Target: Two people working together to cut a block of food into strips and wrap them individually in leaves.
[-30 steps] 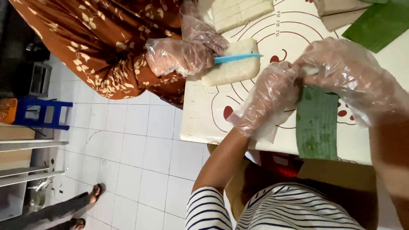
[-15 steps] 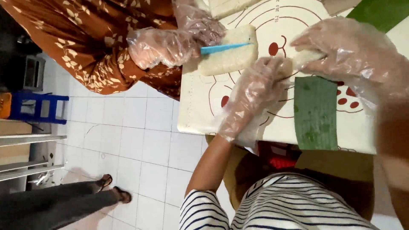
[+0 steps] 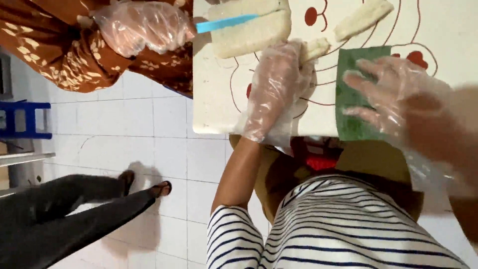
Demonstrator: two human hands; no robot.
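Note:
Both of my hands wear clear plastic gloves. My left hand [image 3: 279, 87] pinches a small white strip of soft cake [image 3: 316, 48] just left of a green leaf piece [image 3: 354, 107], which lies on a white table with a red cartoon print [image 3: 219, 99]. My right hand [image 3: 396, 94] lies flat on the leaf with its fingers spread. At the top, a co-worker's gloved hand [image 3: 139, 27] holds a blue knife [image 3: 226, 23] against a white cake block [image 3: 254, 32]. Another white slice [image 3: 362, 19] lies past the leaf.
The co-worker in brown flowered clothing [image 3: 59, 55] stands at the table's far left corner. A person's legs in black trousers [image 3: 74, 209] cross the white tiled floor at lower left. A blue stool [image 3: 22, 119] stands at the left edge.
My hands have come apart: the right now lies flat on the leaf and the left holds a white strip beside it. The legs in black have stepped further right across the floor.

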